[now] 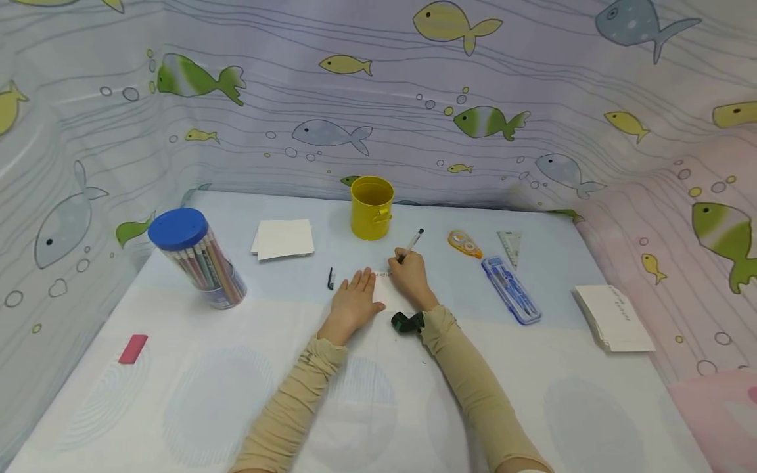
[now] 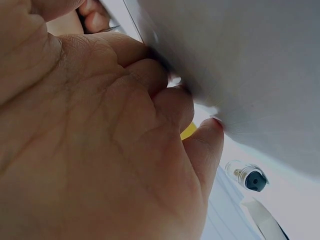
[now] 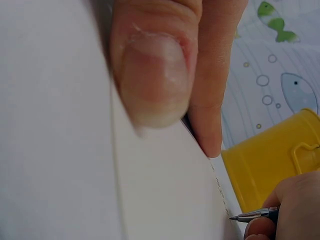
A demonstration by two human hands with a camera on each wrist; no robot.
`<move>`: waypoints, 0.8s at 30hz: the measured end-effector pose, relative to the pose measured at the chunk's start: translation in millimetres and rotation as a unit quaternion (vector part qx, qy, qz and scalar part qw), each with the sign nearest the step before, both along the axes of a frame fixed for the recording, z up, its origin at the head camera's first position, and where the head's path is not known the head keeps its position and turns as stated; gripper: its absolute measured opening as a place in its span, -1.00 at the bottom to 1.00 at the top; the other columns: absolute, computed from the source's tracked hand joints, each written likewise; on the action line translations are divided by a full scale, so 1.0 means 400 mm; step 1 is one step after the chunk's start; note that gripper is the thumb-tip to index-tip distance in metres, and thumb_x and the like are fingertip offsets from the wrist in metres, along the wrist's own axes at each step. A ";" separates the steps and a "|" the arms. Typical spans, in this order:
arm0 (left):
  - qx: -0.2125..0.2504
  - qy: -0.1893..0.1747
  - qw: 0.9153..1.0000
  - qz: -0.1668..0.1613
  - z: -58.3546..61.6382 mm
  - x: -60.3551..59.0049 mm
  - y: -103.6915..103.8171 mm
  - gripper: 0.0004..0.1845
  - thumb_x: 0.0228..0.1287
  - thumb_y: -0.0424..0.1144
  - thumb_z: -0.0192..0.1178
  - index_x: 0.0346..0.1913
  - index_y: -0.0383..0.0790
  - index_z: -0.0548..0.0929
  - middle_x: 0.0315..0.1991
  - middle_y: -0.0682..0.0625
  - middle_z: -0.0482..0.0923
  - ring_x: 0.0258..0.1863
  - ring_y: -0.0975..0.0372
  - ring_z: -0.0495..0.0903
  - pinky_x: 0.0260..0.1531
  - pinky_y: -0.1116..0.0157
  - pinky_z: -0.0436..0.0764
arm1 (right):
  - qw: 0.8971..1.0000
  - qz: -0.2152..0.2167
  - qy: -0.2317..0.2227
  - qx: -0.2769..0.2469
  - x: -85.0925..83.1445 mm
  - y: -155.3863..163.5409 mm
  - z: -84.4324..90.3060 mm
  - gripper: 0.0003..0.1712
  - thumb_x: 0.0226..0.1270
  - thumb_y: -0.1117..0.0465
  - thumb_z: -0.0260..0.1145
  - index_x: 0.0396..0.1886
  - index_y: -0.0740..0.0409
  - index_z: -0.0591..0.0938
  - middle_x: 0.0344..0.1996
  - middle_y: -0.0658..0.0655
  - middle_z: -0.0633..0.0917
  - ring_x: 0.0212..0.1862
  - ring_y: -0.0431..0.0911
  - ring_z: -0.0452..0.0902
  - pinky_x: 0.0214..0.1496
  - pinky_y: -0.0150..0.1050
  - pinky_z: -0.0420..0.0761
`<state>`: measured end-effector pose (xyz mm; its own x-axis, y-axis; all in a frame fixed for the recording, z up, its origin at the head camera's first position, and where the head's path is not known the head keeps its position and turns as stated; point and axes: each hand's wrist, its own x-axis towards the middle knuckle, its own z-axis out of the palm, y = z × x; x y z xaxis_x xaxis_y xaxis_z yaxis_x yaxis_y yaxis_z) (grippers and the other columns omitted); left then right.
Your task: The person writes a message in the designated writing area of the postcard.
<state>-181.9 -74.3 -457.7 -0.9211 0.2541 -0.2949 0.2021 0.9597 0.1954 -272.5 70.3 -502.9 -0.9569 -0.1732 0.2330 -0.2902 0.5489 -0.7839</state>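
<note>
My right hand [image 1: 409, 279] grips a pen [image 1: 411, 244] with a clear barrel and dark end. In the right wrist view its metal tip [image 3: 240, 218] meets a white card [image 3: 165, 190] at the end of a line of small handwriting. My left hand [image 1: 353, 303] lies on the left part of the card, its fingers extended; its thumb [image 3: 155, 75] looms large in the right wrist view. From the left wrist view, the palm [image 2: 100, 130] covers much of the scene. A dark pen cap [image 1: 330, 279] lies just left of the left hand.
A yellow bucket [image 1: 370, 220] stands behind the hands. A blue-lidded pencil jar [image 1: 204, 263], blank cards [image 1: 285, 239] and a pink eraser [image 1: 133, 349] are leftward. Rightward lie correction tape [image 1: 464, 243], a set square [image 1: 510, 246], a blue case [image 1: 510, 289] and written cards [image 1: 618, 318].
</note>
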 end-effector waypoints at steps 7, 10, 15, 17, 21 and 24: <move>-0.002 -0.002 1.000 0.000 -0.004 0.002 -0.002 -0.20 0.45 0.13 -0.06 0.52 -0.30 0.01 0.57 -0.14 -0.13 0.57 0.04 -0.09 0.53 0.03 0.02 | 1.000 0.002 -0.024 0.006 0.007 -0.002 -0.006 -0.53 0.25 0.36 0.09 -0.78 0.03 0.14 -0.80 -0.07 0.05 -0.68 -0.22 -0.13 -0.60 -0.40 -0.05; -0.001 -0.003 1.000 0.001 -0.005 0.003 -0.001 -0.19 0.45 0.14 -0.06 0.52 -0.30 0.01 0.57 -0.14 -0.13 0.57 0.04 -0.09 0.53 0.03 0.02 | 1.000 0.001 -0.019 -0.010 0.007 -0.002 -0.010 -0.53 0.24 0.38 0.09 -0.79 0.04 0.15 -0.81 -0.08 0.07 -0.69 -0.22 -0.12 -0.61 -0.40 -0.05; 0.003 -0.002 1.000 0.004 -0.002 0.002 -0.001 -0.20 0.45 0.13 -0.06 0.52 -0.30 0.01 0.57 -0.15 -0.13 0.57 0.03 -0.10 0.53 0.02 0.01 | 1.000 -0.002 -0.007 -0.018 0.002 -0.002 -0.010 -0.55 0.23 0.37 0.08 -0.80 0.03 0.18 -0.83 -0.09 0.09 -0.70 -0.22 -0.10 -0.62 -0.41 -0.03; 0.002 -0.001 1.000 0.005 0.000 0.001 -0.002 -0.20 0.45 0.13 -0.06 0.52 -0.30 0.01 0.57 -0.14 -0.13 0.57 0.04 -0.10 0.53 0.03 0.01 | 1.000 -0.002 -0.007 -0.015 0.001 -0.003 -0.009 -0.55 0.23 0.36 0.09 -0.79 0.03 0.19 -0.83 -0.08 0.10 -0.69 -0.22 -0.10 -0.62 -0.40 -0.03; -0.001 -0.002 1.000 0.004 0.000 -0.001 -0.003 -0.20 0.45 0.13 -0.06 0.53 -0.29 0.00 0.57 -0.14 -0.13 0.57 0.04 -0.10 0.53 0.03 0.01 | 1.000 -0.005 -0.006 -0.019 0.001 -0.003 -0.008 -0.55 0.22 0.38 0.09 -0.79 0.03 0.18 -0.82 -0.07 0.09 -0.69 -0.21 -0.09 -0.62 -0.40 -0.03; -0.002 -0.004 1.000 0.004 0.000 -0.001 -0.002 -0.19 0.45 0.14 -0.07 0.53 -0.29 -0.01 0.57 -0.13 -0.14 0.57 0.04 -0.11 0.53 0.04 0.00 | 1.000 -0.004 -0.007 -0.021 0.001 -0.002 -0.006 -0.54 0.22 0.38 0.10 -0.79 0.04 0.17 -0.81 -0.07 0.08 -0.69 -0.21 -0.09 -0.61 -0.40 -0.04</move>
<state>-182.4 -75.0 -457.7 -0.9210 0.2448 -0.3030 0.1926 0.9623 0.1922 -272.2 69.4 -505.4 -0.9616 -0.1561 0.2256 -0.2742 0.5182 -0.8101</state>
